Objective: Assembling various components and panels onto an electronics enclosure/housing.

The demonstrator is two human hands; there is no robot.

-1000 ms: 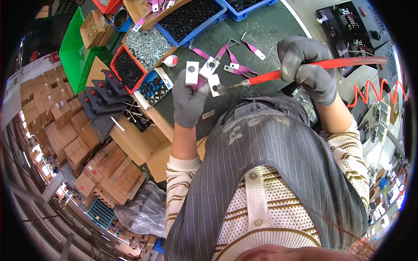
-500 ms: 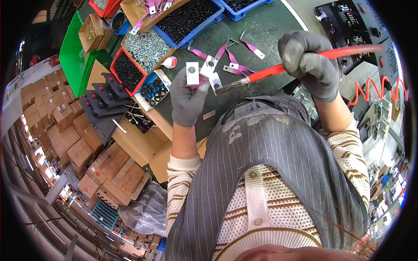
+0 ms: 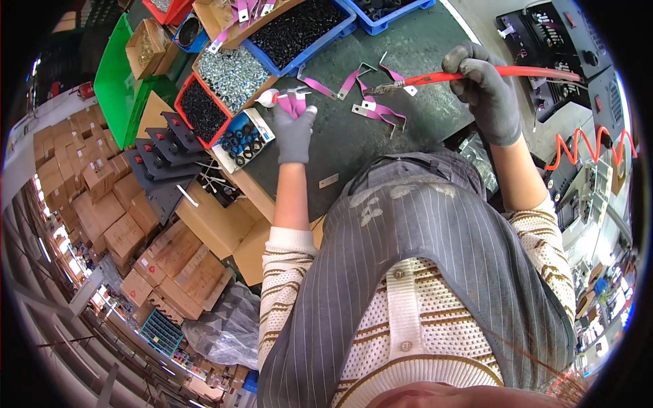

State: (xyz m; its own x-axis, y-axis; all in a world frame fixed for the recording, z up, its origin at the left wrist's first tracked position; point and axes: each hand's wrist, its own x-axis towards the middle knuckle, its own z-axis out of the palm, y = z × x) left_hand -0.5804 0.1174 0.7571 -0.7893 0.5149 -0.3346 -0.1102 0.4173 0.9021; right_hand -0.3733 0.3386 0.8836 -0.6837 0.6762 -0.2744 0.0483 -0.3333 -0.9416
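My left hand (image 3: 294, 138), in a grey glove, is closed round purple-sleeved metal strips (image 3: 292, 105) with silvery ends. It is at the left side of the dark table, next to a white bottle with a red mark (image 3: 266, 98). My right hand (image 3: 487, 95), also gloved, grips a long red-handled brush (image 3: 439, 77). The brush's bristly tip points left, over a group of loose purple-sleeved metal strips (image 3: 381, 110) on the tabletop. Some of these strips are bent, with holed ends.
A blue bin of black parts (image 3: 350, 26), a box of silvery screws (image 3: 231, 75) and a red bin of black screws (image 3: 202, 112) line the table's far left. A small metal plate (image 3: 328, 181) lies near me. A coiled red hose (image 3: 583, 144) hangs at right.
My left hand has moved away from me with its strips, beside the bottle. My right hand has shifted slightly farther off, and the brush tip has left the held strips.
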